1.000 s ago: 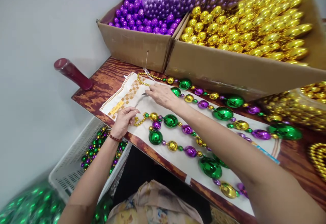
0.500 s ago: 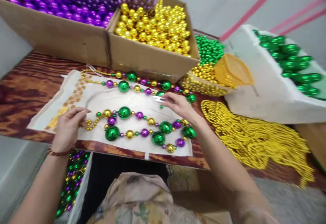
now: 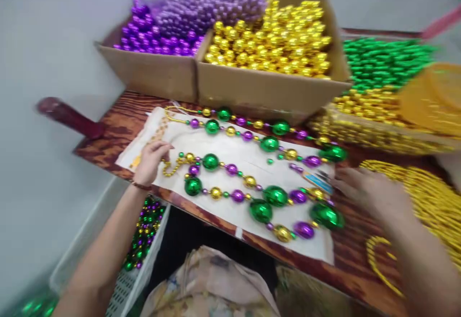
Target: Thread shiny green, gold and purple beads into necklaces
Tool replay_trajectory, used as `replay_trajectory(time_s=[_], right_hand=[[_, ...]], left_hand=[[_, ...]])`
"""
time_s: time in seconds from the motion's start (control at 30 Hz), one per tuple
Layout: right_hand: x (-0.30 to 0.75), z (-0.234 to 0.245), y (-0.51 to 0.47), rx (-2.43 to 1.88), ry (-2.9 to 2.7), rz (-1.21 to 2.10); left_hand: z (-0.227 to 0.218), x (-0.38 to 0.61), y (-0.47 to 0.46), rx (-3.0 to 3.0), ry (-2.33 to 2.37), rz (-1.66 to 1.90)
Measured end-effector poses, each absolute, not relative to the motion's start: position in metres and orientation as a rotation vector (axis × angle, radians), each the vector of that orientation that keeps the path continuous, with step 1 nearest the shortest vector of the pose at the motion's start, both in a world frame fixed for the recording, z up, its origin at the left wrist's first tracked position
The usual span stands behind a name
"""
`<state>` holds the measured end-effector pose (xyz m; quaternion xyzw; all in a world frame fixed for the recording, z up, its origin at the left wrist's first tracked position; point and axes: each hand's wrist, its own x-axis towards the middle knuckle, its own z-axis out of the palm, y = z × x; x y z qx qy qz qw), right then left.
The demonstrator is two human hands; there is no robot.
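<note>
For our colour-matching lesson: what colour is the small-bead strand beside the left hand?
The small-bead strand is gold; the head view shows it.

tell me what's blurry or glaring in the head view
In the head view, the right hand is smeared, the left hand clearer; also in the head view, the upper-right green bead pile looks streaked, and highlights glint off the boxed gold beads.
</note>
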<state>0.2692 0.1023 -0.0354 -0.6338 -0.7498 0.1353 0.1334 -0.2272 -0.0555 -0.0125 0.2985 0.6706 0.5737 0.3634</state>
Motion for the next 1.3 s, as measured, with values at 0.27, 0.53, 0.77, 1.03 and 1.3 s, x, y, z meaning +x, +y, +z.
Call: replay_trajectory(time_s=[0.27, 0.53, 0.77, 1.03, 1.3], right_hand=[[0.013, 0.021, 0.062, -0.679, -2.534, 0.889], [-0.100, 0.003, 0.070, -0.631, -2.733, 0.784], [-0.077, 0.022, 0.049, -0.565, -2.812, 0.744], [-0.085, 0.000, 0.074, -0.638, -2.341, 1.678], [-0.107, -0.009, 0.098, -0.602, -2.239, 2.221]], left_hand=[[-0.008, -0.237, -0.054, 0.756, 1.585, 1.490], [-0.012, -0.252, -0.052, 1.017, 1.797, 1.334], [-0.016, -0.267, -0.043, 0.924, 1.571, 1.168], [-0.005, -0.265, -0.045, 0.906, 1.424, 1.198], [-0.003, -0.253, -0.043, 1.526, 1.799, 1.282]])
